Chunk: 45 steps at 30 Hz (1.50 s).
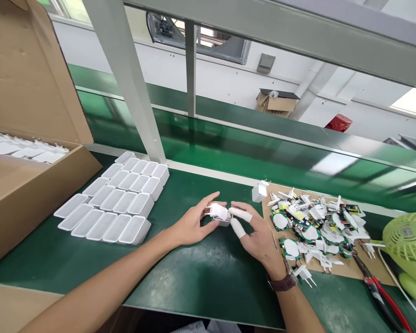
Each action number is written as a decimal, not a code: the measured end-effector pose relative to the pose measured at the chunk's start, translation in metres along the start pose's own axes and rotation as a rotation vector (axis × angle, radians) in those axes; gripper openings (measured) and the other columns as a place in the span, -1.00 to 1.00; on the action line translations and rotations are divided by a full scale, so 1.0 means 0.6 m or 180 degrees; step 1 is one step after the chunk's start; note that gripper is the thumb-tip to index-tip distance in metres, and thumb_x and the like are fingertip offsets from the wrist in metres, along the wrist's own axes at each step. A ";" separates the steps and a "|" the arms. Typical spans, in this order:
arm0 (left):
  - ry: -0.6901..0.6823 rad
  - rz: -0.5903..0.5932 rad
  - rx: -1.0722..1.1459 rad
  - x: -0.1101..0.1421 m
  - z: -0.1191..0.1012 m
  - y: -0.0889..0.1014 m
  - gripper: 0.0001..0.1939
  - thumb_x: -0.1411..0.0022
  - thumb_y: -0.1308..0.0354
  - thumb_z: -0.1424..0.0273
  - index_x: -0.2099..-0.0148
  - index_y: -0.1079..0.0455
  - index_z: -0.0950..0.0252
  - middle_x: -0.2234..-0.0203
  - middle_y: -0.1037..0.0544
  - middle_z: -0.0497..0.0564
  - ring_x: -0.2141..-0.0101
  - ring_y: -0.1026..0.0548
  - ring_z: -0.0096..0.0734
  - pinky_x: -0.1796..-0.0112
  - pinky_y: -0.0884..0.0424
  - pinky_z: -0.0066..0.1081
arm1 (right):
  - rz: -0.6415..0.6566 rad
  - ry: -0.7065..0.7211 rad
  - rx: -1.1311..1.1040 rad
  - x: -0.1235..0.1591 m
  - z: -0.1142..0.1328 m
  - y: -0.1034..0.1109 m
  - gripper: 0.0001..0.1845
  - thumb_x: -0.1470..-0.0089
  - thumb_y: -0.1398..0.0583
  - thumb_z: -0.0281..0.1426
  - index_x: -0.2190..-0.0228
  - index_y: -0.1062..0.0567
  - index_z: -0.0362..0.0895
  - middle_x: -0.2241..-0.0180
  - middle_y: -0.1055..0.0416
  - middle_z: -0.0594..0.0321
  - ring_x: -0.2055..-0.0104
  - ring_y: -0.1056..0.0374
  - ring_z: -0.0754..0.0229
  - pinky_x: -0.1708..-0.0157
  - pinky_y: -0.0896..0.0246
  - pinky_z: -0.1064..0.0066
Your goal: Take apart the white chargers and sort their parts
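My left hand (193, 223) and my right hand (254, 234) meet over the green bench, both pinching a small white charger plug part (219, 212). White finger cots cover the thumb and forefinger of my right hand, and a watch sits on that wrist. A grid of empty white charger shells (114, 203) lies to the left of my hands. To the right, a pile of plug tops with green circuit boards (312, 226) rests on a cardboard sheet (374, 270).
A large open cardboard box (27, 185) with white shells inside stands at the left. One white shell (259, 191) stands behind the pile. Red-handled pliers (381, 293) and a green desk fan (411, 245) are at the right. A green conveyor (263, 152) runs behind.
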<state>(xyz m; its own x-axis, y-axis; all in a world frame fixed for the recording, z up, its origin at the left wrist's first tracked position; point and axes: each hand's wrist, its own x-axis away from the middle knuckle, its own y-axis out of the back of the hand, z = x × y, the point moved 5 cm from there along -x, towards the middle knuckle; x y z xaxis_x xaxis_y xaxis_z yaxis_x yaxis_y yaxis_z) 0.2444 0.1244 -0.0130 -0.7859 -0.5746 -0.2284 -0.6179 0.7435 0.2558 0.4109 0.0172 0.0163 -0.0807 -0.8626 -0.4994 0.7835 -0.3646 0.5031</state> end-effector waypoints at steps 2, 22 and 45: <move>0.0062 -0.0146 0.0296 0.000 0.001 0.004 -0.27 -0.38 -0.25 0.33 -0.48 -0.05 0.16 -0.22 -0.49 0.23 -0.16 -0.55 -0.09 -0.15 -0.51 -0.07 | 0.0315 0.0163 -0.0001 0.001 -0.003 -0.019 -0.57 -0.32 -0.20 -0.48 -0.16 -0.48 0.08 -0.23 -0.40 0.13 -0.25 -0.37 0.03 -0.26 -0.32 0.08; -0.0150 -0.0727 0.0077 0.011 -0.001 0.019 -0.24 -0.44 -0.20 0.21 -0.51 0.09 0.15 -0.24 -0.45 0.21 -0.16 -0.46 -0.15 -0.22 -0.34 -0.07 | -0.0042 0.0674 0.0431 0.000 -0.004 -0.053 -0.51 -0.31 -0.18 -0.56 -0.19 -0.42 0.05 -0.04 -0.49 0.08 -0.02 -0.51 0.07 0.02 -0.54 0.24; 0.0049 -0.1042 -0.0176 0.005 0.002 0.017 -0.59 -0.51 -0.09 0.26 -0.31 -0.21 0.22 0.07 -0.59 0.10 0.10 -0.57 -0.32 0.05 -0.52 -0.28 | 0.0392 -0.0003 0.0361 0.008 -0.030 -0.056 -0.48 -0.30 -0.22 -0.40 -0.24 -0.32 0.02 -0.01 -0.48 0.10 0.07 -0.53 0.07 0.04 -0.55 0.18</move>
<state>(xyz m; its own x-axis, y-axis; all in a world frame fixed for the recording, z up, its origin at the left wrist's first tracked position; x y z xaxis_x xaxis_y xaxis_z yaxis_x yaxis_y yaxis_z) 0.2358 0.1304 -0.0124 -0.5453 -0.7854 -0.2929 -0.8377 0.4989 0.2219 0.3954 0.0315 -0.0157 0.0110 -0.9035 -0.4285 0.7130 -0.2934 0.6368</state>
